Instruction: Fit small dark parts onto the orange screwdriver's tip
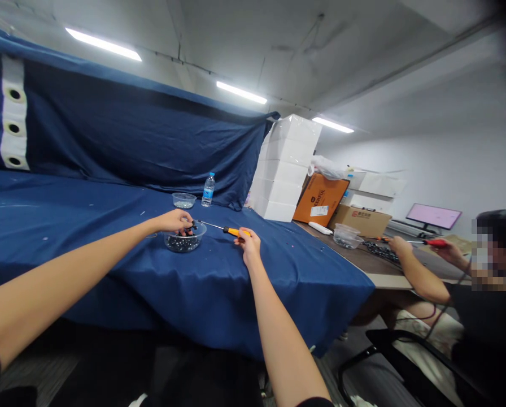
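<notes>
My right hand [249, 246] is wrapped round the handle of an orange screwdriver [231, 231], whose shaft points left. Its tip reaches a small black part [193, 225] pinched in the fingers of my left hand [180, 221]; the part is too small to name. Just below my left hand is a clear plastic bowl [183, 244] filled with many small dark pieces. Farther back stand another clear bowl [184, 201] with pale small pieces in it and a water bottle [208, 189] with a blue cap.
A blue cloth [236, 282] covers the table. White boxes [284, 167] are stacked at its back right, beside an orange carton [321, 198]. At the neighbouring table sits another person [485, 316] holding a red-handled screwdriver [435, 242], near plastic tubs [347, 234].
</notes>
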A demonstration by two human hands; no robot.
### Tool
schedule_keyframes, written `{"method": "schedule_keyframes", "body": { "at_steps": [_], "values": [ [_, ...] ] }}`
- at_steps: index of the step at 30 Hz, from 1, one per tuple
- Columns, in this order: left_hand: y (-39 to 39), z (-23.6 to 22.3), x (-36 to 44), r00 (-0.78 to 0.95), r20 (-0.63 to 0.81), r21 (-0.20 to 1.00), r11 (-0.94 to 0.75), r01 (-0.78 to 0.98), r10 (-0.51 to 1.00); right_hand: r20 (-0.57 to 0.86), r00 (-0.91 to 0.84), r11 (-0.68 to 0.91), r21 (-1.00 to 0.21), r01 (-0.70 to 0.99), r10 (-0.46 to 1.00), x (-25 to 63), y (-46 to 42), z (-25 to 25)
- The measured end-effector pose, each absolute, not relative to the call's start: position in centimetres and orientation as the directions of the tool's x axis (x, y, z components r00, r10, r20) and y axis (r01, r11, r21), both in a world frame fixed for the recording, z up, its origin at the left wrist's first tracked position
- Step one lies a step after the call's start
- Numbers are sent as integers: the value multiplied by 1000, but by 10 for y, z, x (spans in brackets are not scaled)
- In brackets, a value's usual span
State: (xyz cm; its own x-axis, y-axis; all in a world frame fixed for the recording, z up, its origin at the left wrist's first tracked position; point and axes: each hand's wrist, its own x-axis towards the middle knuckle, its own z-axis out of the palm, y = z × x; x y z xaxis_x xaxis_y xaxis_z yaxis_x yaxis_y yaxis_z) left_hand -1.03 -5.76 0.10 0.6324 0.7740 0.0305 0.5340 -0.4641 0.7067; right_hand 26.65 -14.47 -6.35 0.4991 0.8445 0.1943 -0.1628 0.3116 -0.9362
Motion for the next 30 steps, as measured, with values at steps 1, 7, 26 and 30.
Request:
{"method": "schedule_keyframes", "body": {
  "at_steps": [1, 7, 26, 30],
  "values": [
    [-57, 0, -10, 629, 29, 694, -468, 546, 777, 192, 500, 309, -937, -162, 845, 267, -145, -63],
    [-57, 2, -9, 644, 5, 556, -537, 634, 765, 181, 508, 295, -943, -154, 842, 267, -144, -63],
    [-43, 8, -25, 722, -33, 581, -575, 576, 691, 195, 513, 307, -941, -143, 836, 268, -141, -66],
    [-42, 8, -31, 750, 26, 655, -578, 486, 661, 201, 512, 315, -938, -145, 835, 269, -141, -67]
  ]
}}
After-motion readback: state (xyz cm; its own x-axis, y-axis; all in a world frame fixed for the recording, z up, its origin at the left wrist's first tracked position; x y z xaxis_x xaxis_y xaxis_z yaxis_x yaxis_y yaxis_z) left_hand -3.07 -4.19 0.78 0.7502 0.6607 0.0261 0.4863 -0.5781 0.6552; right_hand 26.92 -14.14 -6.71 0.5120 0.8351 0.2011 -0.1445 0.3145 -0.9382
